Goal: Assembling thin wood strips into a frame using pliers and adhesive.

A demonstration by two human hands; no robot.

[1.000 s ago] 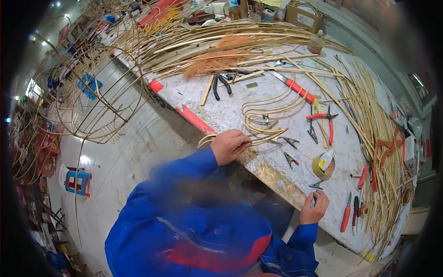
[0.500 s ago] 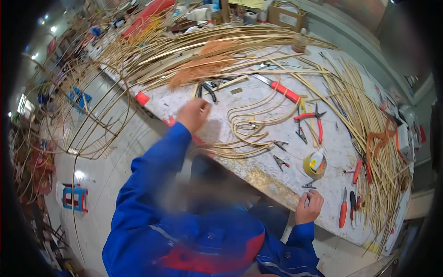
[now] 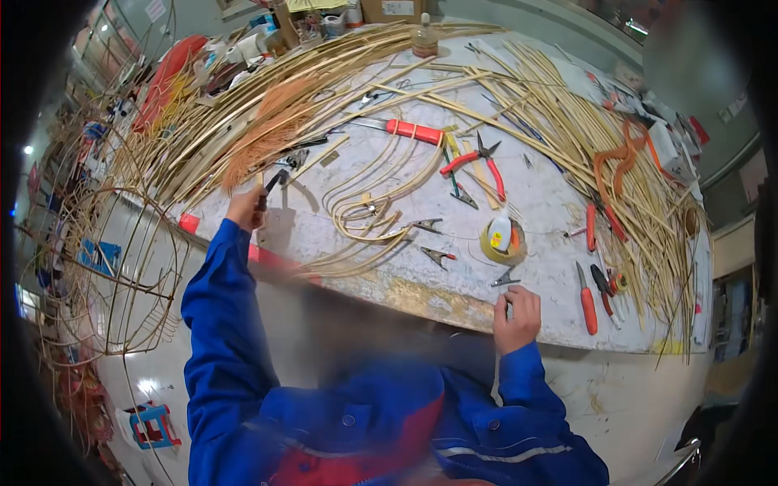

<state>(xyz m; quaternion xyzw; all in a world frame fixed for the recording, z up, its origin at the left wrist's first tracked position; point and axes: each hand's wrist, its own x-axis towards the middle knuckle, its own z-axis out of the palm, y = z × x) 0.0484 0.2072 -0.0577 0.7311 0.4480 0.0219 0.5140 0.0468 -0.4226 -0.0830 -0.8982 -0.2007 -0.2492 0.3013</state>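
Note:
My left hand [image 3: 247, 209] is closed around a dark tool [image 3: 278, 178], lifted over the table's near left edge; its exact kind does not show. Black-handled tools [image 3: 301, 154] lie just beyond it. At the front edge my right hand [image 3: 519, 318] rests with curled fingers, nothing visible in them, close to a small spring clamp [image 3: 506, 279]. Between the hands lies a bundle of bent cane strips [image 3: 344, 212], gripped at its ends by a spring clamp [image 3: 427, 225]. Another clamp [image 3: 438, 257] lies loose beside it.
Red-handled cutting pliers [image 3: 486, 166], a red-handled saw [image 3: 415, 131] and a tape roll [image 3: 504, 249] with a white bottle lie mid-table. Long cane strips [image 3: 535, 121] cover the back and right. A red-handled knife [image 3: 588, 309] lies right. A round cane frame [image 3: 121, 275] stands left.
The view has turned, so the table sits differently in it. My left hand, with no tool visible in it before, now holds the dark tool. My right hand stays at the table edge.

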